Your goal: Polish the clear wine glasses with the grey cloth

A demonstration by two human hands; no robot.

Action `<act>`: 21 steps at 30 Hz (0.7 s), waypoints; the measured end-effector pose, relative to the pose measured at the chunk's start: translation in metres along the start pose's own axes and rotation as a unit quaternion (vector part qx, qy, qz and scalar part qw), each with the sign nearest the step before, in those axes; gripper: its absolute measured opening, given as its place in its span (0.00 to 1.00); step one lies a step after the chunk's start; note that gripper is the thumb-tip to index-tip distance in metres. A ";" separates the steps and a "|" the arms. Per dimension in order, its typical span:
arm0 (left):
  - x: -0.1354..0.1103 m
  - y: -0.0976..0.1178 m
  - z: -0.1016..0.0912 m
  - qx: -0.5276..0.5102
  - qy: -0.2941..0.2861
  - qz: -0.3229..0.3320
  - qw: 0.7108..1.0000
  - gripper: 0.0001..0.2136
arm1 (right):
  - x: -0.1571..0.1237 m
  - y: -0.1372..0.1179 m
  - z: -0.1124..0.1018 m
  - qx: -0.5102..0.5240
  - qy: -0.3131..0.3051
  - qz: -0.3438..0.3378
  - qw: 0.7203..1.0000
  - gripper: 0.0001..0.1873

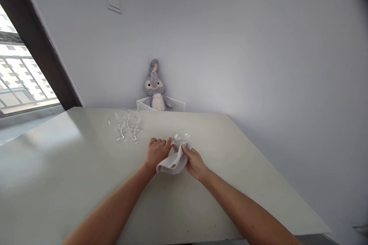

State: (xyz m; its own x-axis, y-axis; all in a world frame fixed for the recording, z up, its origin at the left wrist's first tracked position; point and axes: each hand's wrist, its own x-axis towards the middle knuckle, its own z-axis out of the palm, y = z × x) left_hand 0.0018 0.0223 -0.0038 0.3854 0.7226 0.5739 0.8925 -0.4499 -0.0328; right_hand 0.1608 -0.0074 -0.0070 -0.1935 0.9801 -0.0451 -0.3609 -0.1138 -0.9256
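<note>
A clear stemmed glass [182,134] is tilted over the table, its bowl pointing to the right and away from me. My left hand [158,151] is closed at the glass's stem end, with the thumb and finger pinching near the base. A light grey cloth [174,164] hangs from my right hand [196,163], which is closed on it and presses it against the underside of the bowl. Part of the bowl is hidden behind the cloth. To the left, several clear stemmed glasses [122,138] stand upright in a close group.
The pale table [235,149] reaches to the wall. At its far edge a white perforated basket [178,106] holds a grey plush toy [155,88]. A light switch [114,3] is on the wall, and a dark-framed window [25,61] lies at left.
</note>
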 end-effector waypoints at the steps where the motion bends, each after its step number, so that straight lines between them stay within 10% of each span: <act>1: 0.000 -0.003 0.001 0.004 0.000 -0.001 1.000 0.16 | -0.001 0.000 -0.002 -0.062 0.002 -0.015 0.998 0.21; 6: 0.001 -0.020 0.006 -0.025 0.018 -0.062 0.998 0.15 | -0.011 -0.013 -0.006 -0.390 -0.167 -0.114 0.898 0.22; 9: 0.001 -0.025 0.007 -0.065 0.031 -0.120 0.990 0.14 | -0.013 -0.023 -0.007 -0.382 -0.287 -0.133 0.868 0.28; 15: -0.004 -0.007 0.013 -0.122 0.030 -0.059 0.990 0.15 | 0.010 -0.011 -0.015 -0.338 0.012 -0.155 0.928 0.20; 21: -0.010 0.013 0.028 -0.179 -0.009 -0.001 0.984 0.15 | 0.028 0.017 -0.001 -0.098 0.029 -0.076 0.992 0.18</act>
State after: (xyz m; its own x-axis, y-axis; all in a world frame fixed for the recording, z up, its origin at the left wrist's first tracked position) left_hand 0.0160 0.0246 -0.0330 0.3899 0.7318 0.5589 0.7552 -0.6014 0.2607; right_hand 0.1498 0.0184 -0.0244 -0.0964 0.9917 0.0850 -0.1957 0.0648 -0.9785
